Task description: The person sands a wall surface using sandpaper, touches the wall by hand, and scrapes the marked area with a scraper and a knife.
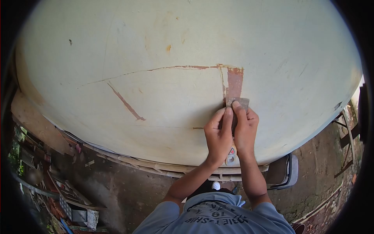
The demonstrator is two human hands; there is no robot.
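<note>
Both hands close around a flat metal scraper (pixel 243 102), its blade laid against a large, pale painted panel (pixel 167 99). My left hand (pixel 219 134) grips it from the left with the thumb up near the blade. On the other side, my right hand (pixel 246 130) presses its thumb onto the blade. A rounded end with a red mark and a hole (pixel 231 155) shows between my wrists; it looks like the scraper's handle, though the middle is mostly hidden. Just beyond the blade runs a bare reddish-brown strip (pixel 235 82) with ragged paint edges.
A thin brown crack (pixel 175 67) crosses the panel to the strip's top. Another bare streak (pixel 126 102) slants at left. Bamboo or wooden slats (pixel 156 165) run below the near edge. A grey-rimmed chair-like object (pixel 290 171) stands at right; wooden clutter (pixel 70 195) lies lower left.
</note>
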